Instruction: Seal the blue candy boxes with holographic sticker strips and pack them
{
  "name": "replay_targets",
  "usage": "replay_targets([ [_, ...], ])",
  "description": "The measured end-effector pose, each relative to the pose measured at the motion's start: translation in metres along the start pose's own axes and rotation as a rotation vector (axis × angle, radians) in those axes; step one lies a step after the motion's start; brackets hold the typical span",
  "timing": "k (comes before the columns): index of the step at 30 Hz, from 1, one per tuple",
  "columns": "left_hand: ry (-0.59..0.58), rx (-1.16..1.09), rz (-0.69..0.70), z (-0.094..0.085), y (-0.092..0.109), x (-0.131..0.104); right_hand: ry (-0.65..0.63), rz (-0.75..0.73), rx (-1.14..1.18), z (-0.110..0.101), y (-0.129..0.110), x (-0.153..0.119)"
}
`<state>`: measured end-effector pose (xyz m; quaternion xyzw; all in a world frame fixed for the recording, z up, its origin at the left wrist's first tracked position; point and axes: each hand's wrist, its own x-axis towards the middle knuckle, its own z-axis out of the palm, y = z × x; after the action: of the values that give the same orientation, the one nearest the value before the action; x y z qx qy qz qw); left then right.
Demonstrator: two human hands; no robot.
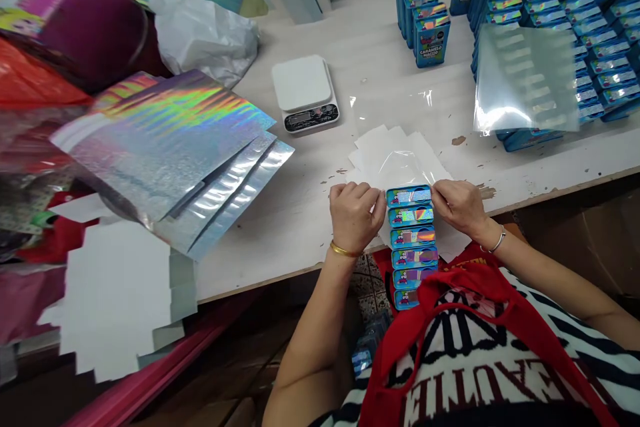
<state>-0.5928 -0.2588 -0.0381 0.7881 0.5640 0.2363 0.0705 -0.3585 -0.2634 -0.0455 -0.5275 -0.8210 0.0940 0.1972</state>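
Note:
A row of several small blue candy boxes (413, 237) runs from the table edge toward my body, narrow shiny ends facing up. At the left of its far end is my left hand (357, 213), fingers curled and thumb pressed in. My right hand (457, 205) pinches at the opposite side of the same end box. What the fingertips grip is too small to make out. Glints of clear plastic film (400, 163) show just beyond the hands, over white paper sheets (429, 150) that lie partly under the row.
A white digital scale (303, 83) stands beyond my left hand. Shiny silver bags (175, 147) and white card blanks (115, 287) lie at left. More blue boxes (431, 43) stand at back right, with clear plastic sheets (525, 80) over some. The table edge (560, 188) crosses near me.

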Motion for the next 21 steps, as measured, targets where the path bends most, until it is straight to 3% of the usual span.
replay_targets([
  [4, 0.048, -0.061, -0.083, 0.007, 0.005, -0.007, -0.017, 0.045, 0.086, 0.002, -0.001, -0.003],
  [9, 0.125, -0.068, -0.125, 0.013, 0.011, -0.012, 0.061, 0.15, 0.279, 0.007, -0.004, 0.0],
  [13, 0.111, -0.273, -0.196, 0.01, 0.011, -0.011, 0.089, 0.071, 0.286, 0.008, -0.003, 0.0],
  [18, 0.1, -0.107, -0.07, 0.011, 0.001, -0.023, 0.015, -0.062, 0.095, 0.009, 0.003, -0.013],
  [21, 0.096, -0.05, -0.017, 0.021, -0.006, -0.037, 0.022, -0.02, 0.022, 0.015, 0.006, -0.019],
])
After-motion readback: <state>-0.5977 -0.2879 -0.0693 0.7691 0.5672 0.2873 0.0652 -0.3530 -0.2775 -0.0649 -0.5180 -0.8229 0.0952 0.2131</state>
